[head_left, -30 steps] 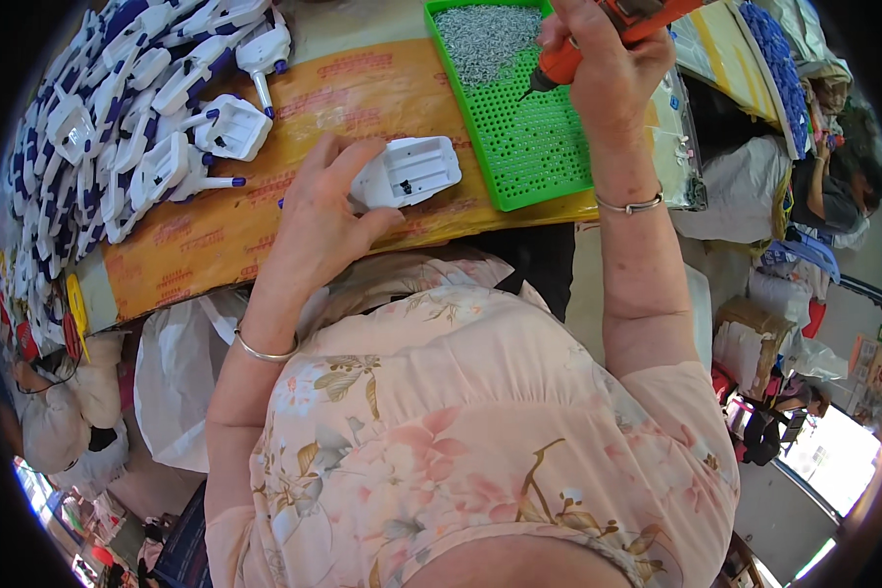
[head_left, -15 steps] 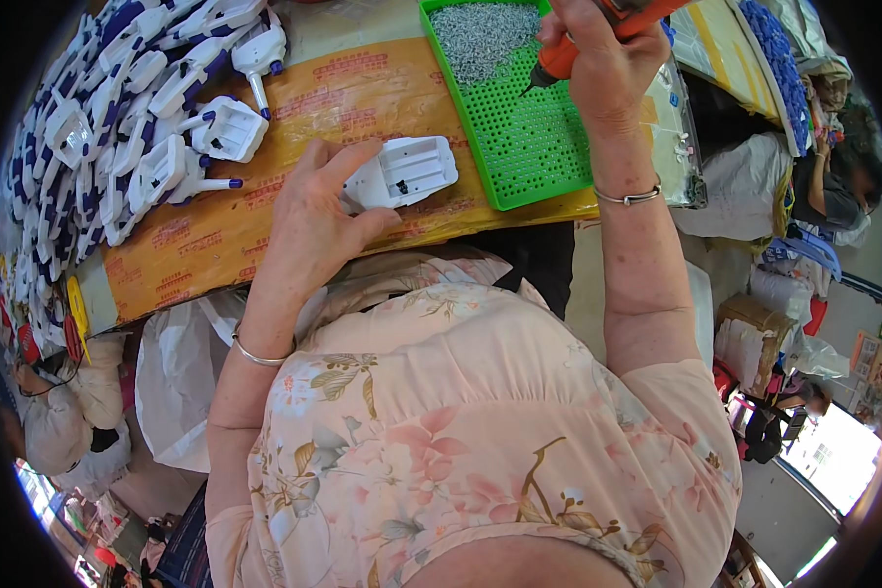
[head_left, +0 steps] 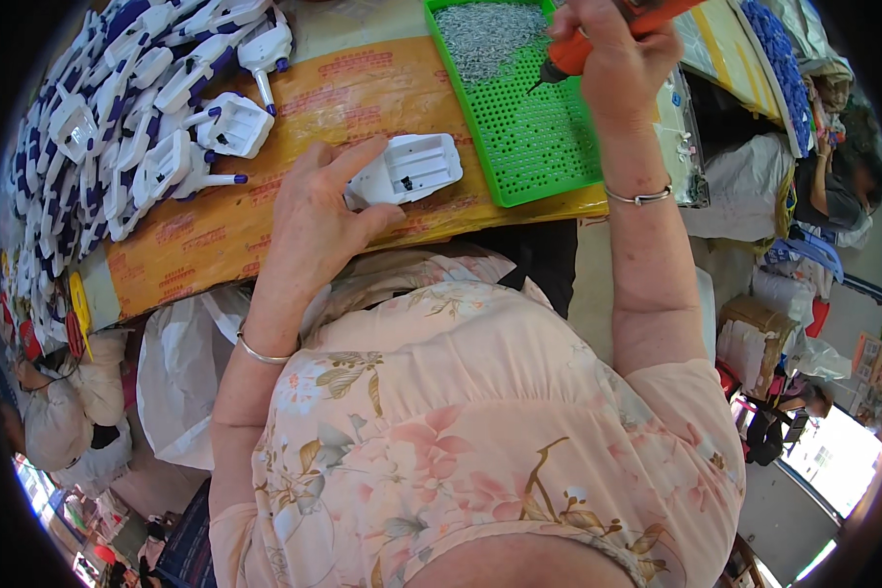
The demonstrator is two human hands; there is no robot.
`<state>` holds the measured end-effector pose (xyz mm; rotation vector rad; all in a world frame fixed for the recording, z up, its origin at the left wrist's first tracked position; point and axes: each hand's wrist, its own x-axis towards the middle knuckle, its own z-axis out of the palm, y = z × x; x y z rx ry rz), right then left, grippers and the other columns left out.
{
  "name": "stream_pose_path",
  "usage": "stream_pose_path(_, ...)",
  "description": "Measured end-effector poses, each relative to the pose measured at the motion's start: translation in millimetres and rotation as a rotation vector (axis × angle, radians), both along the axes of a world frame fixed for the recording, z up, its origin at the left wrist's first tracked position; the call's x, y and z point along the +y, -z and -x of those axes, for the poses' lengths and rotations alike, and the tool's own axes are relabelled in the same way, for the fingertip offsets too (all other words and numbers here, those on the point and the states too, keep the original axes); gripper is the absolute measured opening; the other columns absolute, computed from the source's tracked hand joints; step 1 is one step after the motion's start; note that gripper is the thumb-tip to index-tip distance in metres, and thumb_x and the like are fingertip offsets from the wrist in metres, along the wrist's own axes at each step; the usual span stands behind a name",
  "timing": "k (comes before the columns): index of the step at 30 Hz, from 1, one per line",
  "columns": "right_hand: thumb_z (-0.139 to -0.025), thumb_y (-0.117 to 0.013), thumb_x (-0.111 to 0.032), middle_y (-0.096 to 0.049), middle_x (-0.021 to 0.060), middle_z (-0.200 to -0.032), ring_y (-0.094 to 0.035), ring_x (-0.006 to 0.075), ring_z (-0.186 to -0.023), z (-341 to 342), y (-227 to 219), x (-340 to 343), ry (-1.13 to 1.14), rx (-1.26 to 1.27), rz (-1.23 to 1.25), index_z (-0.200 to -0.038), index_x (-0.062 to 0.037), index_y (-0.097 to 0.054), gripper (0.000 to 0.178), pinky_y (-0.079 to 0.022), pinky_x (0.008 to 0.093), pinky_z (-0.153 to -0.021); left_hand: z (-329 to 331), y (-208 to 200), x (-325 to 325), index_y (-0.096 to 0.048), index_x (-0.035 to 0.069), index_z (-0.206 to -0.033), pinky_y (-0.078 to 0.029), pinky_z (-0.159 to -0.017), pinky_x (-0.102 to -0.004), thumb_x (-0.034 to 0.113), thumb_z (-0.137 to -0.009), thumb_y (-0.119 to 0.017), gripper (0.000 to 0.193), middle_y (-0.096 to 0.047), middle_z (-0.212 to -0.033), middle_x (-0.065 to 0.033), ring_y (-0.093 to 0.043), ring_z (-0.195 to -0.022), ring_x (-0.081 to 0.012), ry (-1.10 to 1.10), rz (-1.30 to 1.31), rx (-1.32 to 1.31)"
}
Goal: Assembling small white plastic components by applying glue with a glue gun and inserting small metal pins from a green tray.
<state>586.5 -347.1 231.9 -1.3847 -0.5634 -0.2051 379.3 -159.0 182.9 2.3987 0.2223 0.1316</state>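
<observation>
- Driver (head_left: pixel 570 56) in the right hand (head_left: pixel 625 80), fingers wrapped round it, tip above the tray (head_left: pixel 544 157); the step looks like fetching a screw.
- Next move probably calls for a precise tip and a steady casing.
- Just left of the tray, the casing (head_left: pixel 431 165) sits open side up, its end gripped between the left hand's (head_left: pixel 325 194) curved thumb and fingers.
- Tray's far end: heaped metal bits, likely screws (head_left: pixel 485 41).
- Inside the casing: small black part (head_left: pixel 408 183).

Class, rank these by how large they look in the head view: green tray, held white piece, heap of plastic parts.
1. Heap of plastic parts
2. Green tray
3. Held white piece
</observation>
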Motion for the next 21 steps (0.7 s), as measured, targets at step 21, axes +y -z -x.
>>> stream_pose_path(21, -0.077, -0.085, 0.003, -0.065, 0.0034, -0.08, -0.062, 0.0083, -0.067, 84.6, -11.3, 53.4, -0.302, 0.185, 0.019, -0.108, -0.0022, -0.055, 0.043, -0.051, 0.0239, -0.061, -3.5, 3.8, 0.3, -0.07, 0.01, -0.125, -0.05, -0.079, -0.0445, 0.021, -0.065, -0.089, 0.064, -0.061, -0.091, -0.0166, -0.061, -0.089, -0.0355, 0.044, -0.072, -0.073)
